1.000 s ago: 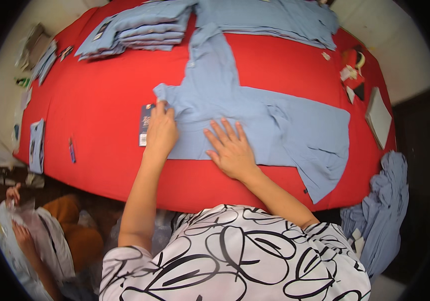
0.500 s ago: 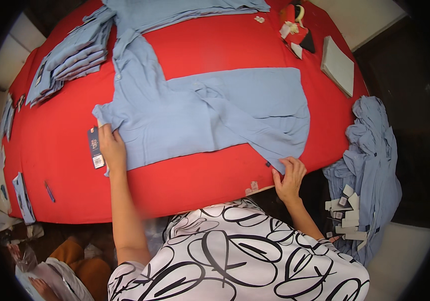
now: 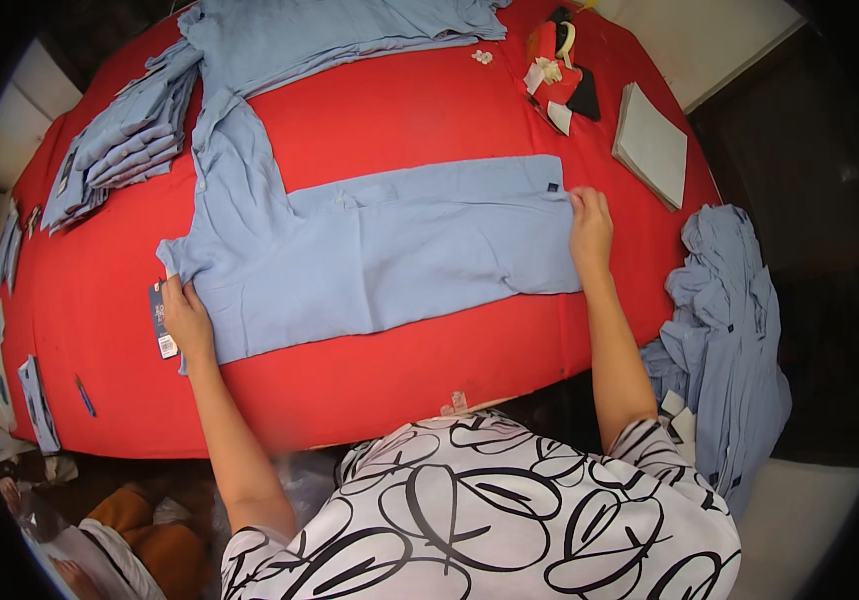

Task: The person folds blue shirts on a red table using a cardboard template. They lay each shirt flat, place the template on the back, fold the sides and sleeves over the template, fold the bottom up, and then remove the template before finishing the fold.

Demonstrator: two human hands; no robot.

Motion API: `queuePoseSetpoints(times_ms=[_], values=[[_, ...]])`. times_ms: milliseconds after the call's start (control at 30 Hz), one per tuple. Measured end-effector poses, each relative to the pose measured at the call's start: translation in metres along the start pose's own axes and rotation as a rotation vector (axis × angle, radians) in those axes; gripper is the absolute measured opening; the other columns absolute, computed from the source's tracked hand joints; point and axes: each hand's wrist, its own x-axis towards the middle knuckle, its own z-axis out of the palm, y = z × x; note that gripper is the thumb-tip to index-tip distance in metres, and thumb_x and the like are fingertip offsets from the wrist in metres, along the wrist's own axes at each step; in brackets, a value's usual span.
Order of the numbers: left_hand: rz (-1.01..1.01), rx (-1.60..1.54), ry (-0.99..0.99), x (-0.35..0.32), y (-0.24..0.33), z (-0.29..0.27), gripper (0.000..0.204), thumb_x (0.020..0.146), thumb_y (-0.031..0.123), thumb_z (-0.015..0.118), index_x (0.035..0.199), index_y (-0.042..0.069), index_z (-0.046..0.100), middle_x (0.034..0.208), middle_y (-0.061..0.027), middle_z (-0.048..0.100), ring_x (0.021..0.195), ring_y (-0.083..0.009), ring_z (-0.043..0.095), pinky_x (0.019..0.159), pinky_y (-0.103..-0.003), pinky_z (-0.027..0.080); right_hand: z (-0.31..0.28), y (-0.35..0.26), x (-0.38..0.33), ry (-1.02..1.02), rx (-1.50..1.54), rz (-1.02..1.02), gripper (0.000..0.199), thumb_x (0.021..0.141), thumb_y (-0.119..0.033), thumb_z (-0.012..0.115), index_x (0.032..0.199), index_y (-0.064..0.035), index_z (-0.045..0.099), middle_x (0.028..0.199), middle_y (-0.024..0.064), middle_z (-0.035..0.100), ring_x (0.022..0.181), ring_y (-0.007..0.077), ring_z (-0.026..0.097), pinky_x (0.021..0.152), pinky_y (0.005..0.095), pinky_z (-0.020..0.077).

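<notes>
A light blue shirt (image 3: pixel 419 245) lies spread on the red-covered table (image 3: pixel 399 120), its collar end toward the left. My left hand (image 3: pixel 189 318) is closed on the shirt at that end, beside a dark hang tag (image 3: pixel 160 320). At the hem end, my right hand (image 3: pixel 592 235) pinches the end of a sleeve between thumb and fingers. This sleeve lies lengthwise over the body, with a small dark label (image 3: pixel 553 188) near its end. The other sleeve (image 3: pixel 234 150) stretches away toward the far side.
Folded blue shirts (image 3: pixel 134 150) are stacked at the far left, with more blue garments (image 3: pixel 339 25) along the far edge. A red tape dispenser (image 3: pixel 554 75) and a white paper stack (image 3: pixel 649 145) stand far right. Blue shirts (image 3: pixel 734 340) hang at the right. Another person (image 3: pixel 139 535) is at lower left.
My right hand has moved up and away from the near edge, carrying the sleeve end onto the shirt's body. My left hand remains at the collar end.
</notes>
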Motion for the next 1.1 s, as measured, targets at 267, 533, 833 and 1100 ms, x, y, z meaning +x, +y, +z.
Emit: queuePoseSetpoints(times_ms=[267, 533, 833, 1100], values=[[-0.004, -0.083, 0.07, 0.009, -0.011, -0.003, 0.017, 0.1, 0.012, 0.052, 0.108, -0.001, 0.059, 0.093, -0.0204, 0.062, 0.082, -0.0381, 0.062, 0.07, -0.042, 0.049, 0.053, 0.047, 0.048, -0.06, -0.15, -0.01, 0.031, 0.095, -0.033, 0.061, 0.087, -0.0044, 0.057, 0.083, 0.016, 0.065, 0.071, 0.0403, 0.062, 0.064, 0.0487, 0.048], [0.052, -0.056, 0.061, 0.007, -0.009, -0.004, 0.014, 0.099, 0.01, 0.055, 0.101, -0.003, 0.06, 0.084, -0.0182, 0.058, 0.073, -0.0345, 0.058, 0.066, -0.04, 0.047, 0.042, 0.048, 0.061, -0.217, 0.104, 0.273, 0.037, 0.093, -0.034, 0.066, 0.077, -0.0017, 0.056, 0.076, 0.0185, 0.062, 0.067, 0.0371, 0.059, 0.062, 0.0447, 0.0459], [0.054, -0.088, 0.085, 0.011, -0.003, 0.001, 0.013, 0.098, 0.01, 0.056, 0.1, -0.002, 0.06, 0.085, -0.0178, 0.058, 0.074, -0.0339, 0.058, 0.067, -0.04, 0.047, 0.067, 0.04, 0.072, -0.071, -0.108, 0.023, 0.037, 0.097, -0.033, 0.06, 0.084, 0.002, 0.057, 0.087, 0.0187, 0.062, 0.084, 0.0364, 0.059, 0.076, 0.0447, 0.0455], [0.042, -0.027, 0.065, 0.006, -0.01, -0.005, 0.014, 0.099, 0.012, 0.056, 0.101, -0.001, 0.06, 0.083, -0.0182, 0.059, 0.072, -0.0342, 0.058, 0.065, -0.04, 0.047, 0.007, 0.04, 0.048, -0.411, 0.111, 0.475, 0.046, 0.095, -0.043, 0.06, 0.094, 0.0024, 0.062, 0.1, 0.0218, 0.064, 0.094, 0.0387, 0.061, 0.083, 0.0458, 0.0466]])
